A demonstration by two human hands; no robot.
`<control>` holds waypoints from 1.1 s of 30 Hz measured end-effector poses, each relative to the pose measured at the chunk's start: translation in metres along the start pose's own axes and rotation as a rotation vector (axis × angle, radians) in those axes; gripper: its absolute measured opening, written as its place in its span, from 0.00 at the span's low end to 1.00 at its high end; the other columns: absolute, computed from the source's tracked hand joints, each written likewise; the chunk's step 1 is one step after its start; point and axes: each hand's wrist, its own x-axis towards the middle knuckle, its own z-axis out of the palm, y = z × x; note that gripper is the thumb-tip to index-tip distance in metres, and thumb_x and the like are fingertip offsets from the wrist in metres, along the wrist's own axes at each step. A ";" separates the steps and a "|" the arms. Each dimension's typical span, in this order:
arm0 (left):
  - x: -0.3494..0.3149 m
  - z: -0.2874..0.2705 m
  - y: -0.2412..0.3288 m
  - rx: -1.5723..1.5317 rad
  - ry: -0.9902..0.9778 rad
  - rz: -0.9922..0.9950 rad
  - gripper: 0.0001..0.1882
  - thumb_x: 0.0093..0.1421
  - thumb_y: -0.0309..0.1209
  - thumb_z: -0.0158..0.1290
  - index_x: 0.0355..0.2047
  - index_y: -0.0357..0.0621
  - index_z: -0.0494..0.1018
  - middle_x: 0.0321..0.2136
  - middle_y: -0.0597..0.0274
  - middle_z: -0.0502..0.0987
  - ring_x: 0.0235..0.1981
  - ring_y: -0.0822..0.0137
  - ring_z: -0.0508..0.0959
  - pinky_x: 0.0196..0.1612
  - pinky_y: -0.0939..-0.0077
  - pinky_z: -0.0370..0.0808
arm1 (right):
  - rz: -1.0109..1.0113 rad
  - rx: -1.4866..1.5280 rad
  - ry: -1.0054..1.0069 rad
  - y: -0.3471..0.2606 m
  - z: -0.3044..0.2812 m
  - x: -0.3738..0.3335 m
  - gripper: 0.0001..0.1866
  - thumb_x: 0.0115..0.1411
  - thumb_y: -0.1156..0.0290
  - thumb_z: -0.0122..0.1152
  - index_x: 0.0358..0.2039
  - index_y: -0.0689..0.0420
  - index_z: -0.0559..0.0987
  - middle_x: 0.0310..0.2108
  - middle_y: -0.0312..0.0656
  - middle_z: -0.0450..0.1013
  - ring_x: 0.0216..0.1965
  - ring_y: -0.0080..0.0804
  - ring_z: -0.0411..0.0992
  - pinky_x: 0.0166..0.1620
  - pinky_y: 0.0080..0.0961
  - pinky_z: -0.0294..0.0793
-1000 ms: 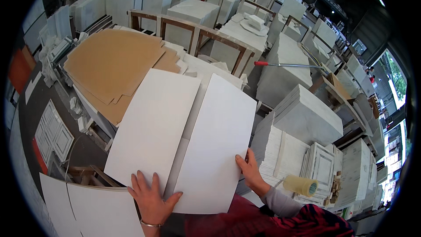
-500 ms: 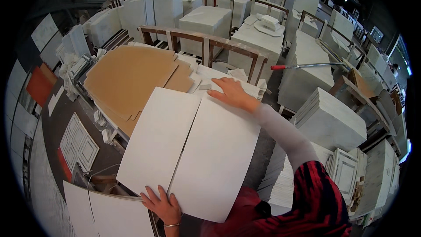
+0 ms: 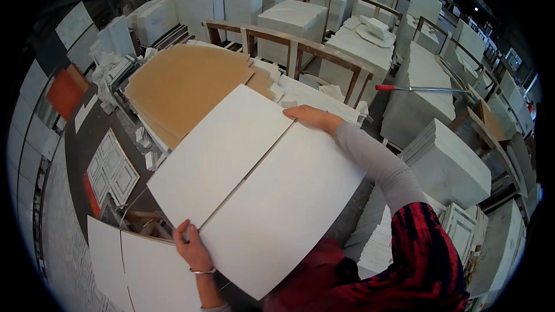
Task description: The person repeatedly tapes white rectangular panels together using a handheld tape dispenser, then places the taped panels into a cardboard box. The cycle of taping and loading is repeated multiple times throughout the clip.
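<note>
Two thin, flat white panels, a left panel [image 3: 225, 144] and a right panel [image 3: 289, 196], lie side by side in front of me with a narrow dark gap between them. My left hand [image 3: 193, 249] grips their near-left edge close to the gap, fingers curled over the rim. At the far edge, by the other end of the gap, my right hand [image 3: 315, 118] is closed on the rim, its fingers partly hidden beneath. The pair is turned at a slant, and what supports it from below is hidden.
Brown cardboard sheets [image 3: 191, 86] lie on the workbench beyond. More white panels [image 3: 153, 266] stand at the lower left. A wooden rack frame [image 3: 289, 46] borders the far side. Stacked stone slabs [image 3: 445, 159] and a red-handled metal bar [image 3: 422, 88] are at right.
The panels have swung clockwise, their far end moving right. My left hand has shifted left and curled round the near edge; my right hand has gone from spread fingers to gripping the far edge.
</note>
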 end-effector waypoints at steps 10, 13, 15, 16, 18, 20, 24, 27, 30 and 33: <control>0.029 -0.015 -0.009 0.146 -0.478 0.120 0.09 0.56 0.20 0.50 0.39 0.39 0.69 0.56 0.53 0.64 0.57 0.59 0.65 0.59 0.70 0.59 | -0.085 -0.298 0.389 0.093 0.022 -0.145 0.27 0.66 0.48 0.38 0.51 0.58 0.71 0.42 0.54 0.74 0.45 0.52 0.71 0.49 0.36 0.68; 0.017 0.016 -0.002 0.262 -0.441 0.306 0.09 0.57 0.21 0.49 0.38 0.39 0.67 0.55 0.42 0.63 0.54 0.50 0.67 0.55 0.66 0.62 | -0.004 -0.320 0.385 0.119 0.023 -0.156 0.30 0.65 0.45 0.37 0.54 0.57 0.69 0.43 0.55 0.73 0.46 0.55 0.71 0.50 0.41 0.67; 0.015 0.022 -0.006 0.342 -0.445 0.384 0.09 0.57 0.21 0.48 0.39 0.39 0.66 0.54 0.40 0.63 0.52 0.48 0.68 0.54 0.65 0.64 | 0.060 -0.517 0.390 0.115 0.019 -0.161 0.31 0.64 0.45 0.40 0.56 0.57 0.67 0.43 0.54 0.72 0.45 0.53 0.71 0.49 0.43 0.67; 0.014 0.020 -0.006 0.393 -0.439 0.426 0.09 0.57 0.21 0.48 0.39 0.39 0.65 0.53 0.40 0.63 0.51 0.47 0.68 0.53 0.65 0.64 | 0.087 -0.704 0.407 0.100 0.014 -0.158 0.31 0.64 0.45 0.42 0.57 0.57 0.67 0.44 0.54 0.71 0.45 0.52 0.71 0.47 0.44 0.67; 0.011 0.018 -0.007 0.395 -0.425 0.442 0.09 0.57 0.20 0.47 0.39 0.39 0.65 0.53 0.40 0.63 0.49 0.46 0.68 0.51 0.65 0.65 | -0.221 -0.923 0.648 0.076 0.004 -0.140 0.32 0.61 0.46 0.50 0.57 0.58 0.66 0.47 0.52 0.68 0.47 0.47 0.68 0.48 0.42 0.63; 0.010 0.015 -0.006 0.401 -0.433 0.444 0.09 0.57 0.20 0.47 0.39 0.38 0.64 0.52 0.40 0.63 0.49 0.46 0.69 0.50 0.64 0.66 | -0.496 -0.895 0.742 0.049 0.005 -0.097 0.31 0.59 0.50 0.54 0.56 0.58 0.68 0.53 0.51 0.65 0.54 0.46 0.62 0.53 0.38 0.60; 0.013 0.020 -0.003 0.415 -0.458 0.484 0.09 0.57 0.20 0.46 0.38 0.38 0.64 0.53 0.39 0.63 0.50 0.45 0.68 0.49 0.65 0.67 | -0.733 -1.062 0.649 0.001 0.025 -0.001 0.33 0.60 0.43 0.49 0.53 0.58 0.69 0.50 0.50 0.67 0.53 0.48 0.63 0.54 0.46 0.55; 0.015 0.021 -0.008 0.423 -0.437 0.413 0.08 0.57 0.20 0.46 0.38 0.38 0.64 0.54 0.38 0.62 0.52 0.44 0.67 0.51 0.61 0.66 | -0.529 -0.991 0.391 0.004 0.053 0.029 0.34 0.59 0.38 0.46 0.48 0.59 0.72 0.41 0.48 0.71 0.47 0.45 0.66 0.51 0.42 0.57; 0.010 0.017 -0.001 0.731 -0.282 0.543 0.09 0.57 0.23 0.49 0.39 0.39 0.65 0.56 0.38 0.61 0.56 0.45 0.64 0.55 0.51 0.61 | -0.541 -0.944 0.310 0.007 0.065 0.022 0.36 0.57 0.35 0.44 0.42 0.59 0.74 0.33 0.46 0.70 0.40 0.42 0.66 0.47 0.38 0.58; -0.007 0.033 0.030 0.839 -0.274 0.742 0.14 0.59 0.29 0.50 0.44 0.39 0.66 0.60 0.44 0.58 0.62 0.46 0.57 0.61 0.46 0.51 | -0.539 -0.939 0.346 0.008 0.068 0.019 0.35 0.56 0.36 0.46 0.38 0.60 0.75 0.31 0.45 0.68 0.37 0.40 0.65 0.43 0.37 0.58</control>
